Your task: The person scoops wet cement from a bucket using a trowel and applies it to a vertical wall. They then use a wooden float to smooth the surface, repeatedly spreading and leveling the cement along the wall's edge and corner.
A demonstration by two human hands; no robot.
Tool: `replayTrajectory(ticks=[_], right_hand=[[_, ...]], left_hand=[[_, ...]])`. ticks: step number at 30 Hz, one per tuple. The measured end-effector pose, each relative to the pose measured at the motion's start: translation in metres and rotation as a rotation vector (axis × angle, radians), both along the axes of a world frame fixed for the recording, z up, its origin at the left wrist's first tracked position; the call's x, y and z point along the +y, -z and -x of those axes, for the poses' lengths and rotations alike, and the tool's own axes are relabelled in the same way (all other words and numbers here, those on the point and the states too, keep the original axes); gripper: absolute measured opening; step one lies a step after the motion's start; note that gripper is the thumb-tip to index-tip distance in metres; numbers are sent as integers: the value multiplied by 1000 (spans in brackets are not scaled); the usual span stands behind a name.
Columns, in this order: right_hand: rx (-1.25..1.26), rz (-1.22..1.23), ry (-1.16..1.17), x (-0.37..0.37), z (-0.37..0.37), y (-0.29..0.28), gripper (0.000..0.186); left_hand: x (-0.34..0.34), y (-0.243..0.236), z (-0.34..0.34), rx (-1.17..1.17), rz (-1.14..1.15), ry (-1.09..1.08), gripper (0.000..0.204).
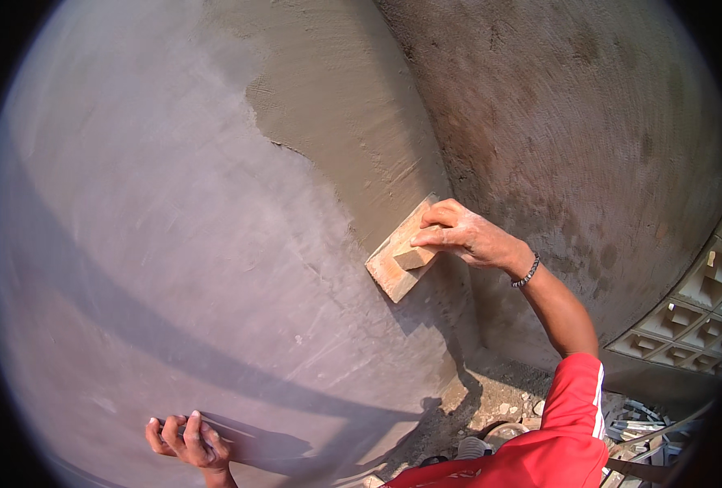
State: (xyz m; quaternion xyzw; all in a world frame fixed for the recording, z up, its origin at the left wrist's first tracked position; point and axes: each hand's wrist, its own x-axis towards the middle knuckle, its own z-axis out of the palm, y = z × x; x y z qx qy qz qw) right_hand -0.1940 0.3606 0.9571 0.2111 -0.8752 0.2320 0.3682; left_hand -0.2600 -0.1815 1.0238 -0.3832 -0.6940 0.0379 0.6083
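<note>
My right hand (476,237) grips a wooden float (396,276) by its block handle, fingers on top and wrist bent. The float's flat board lies against the plastered wall (239,236), at the lower end of a darker, wet-looking strip of plaster (337,89). That strip has a ragged left edge and runs up beside the corner. At the lower left, my left hand (190,443) is close to the smooth grey part of the wall. Its fingers are loosely curled in, and I see nothing in them. Whether its fingertips touch the wall is unclear.
A rougher brown wall (572,122) meets the plastered one at a corner on the right. Pale vent blocks (686,321) are set low at the far right. Below lie rubble (499,398), a round container (507,433) and a pile of broken pale strips (641,427).
</note>
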Motion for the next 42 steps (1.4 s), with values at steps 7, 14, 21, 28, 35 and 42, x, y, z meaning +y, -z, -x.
replayTrajectory(ticks=[7, 14, 21, 28, 35, 42], right_hand=[[-205, 445, -38, -13, -20, 118, 47], [-98, 1726, -436, -42, -27, 182, 71], [328, 1371, 114, -45, 19, 166, 62], [280, 824, 381, -124, 24, 152, 57], [461, 1763, 201, -140, 1, 213, 55], [232, 2221, 241, -109, 36, 209, 45]], left_hand=[[-2, 3, 3, -36, -1, 6, 19], [-4, 7, 7, -49, -23, 58, 19], [-3, 4, 5, -22, -12, 22, 18], [-2, 6, 6, -45, -24, 29, 15], [-4, 6, 3, -49, -25, 74, 15], [0, 5, 5, -34, -9, 66, 15]])
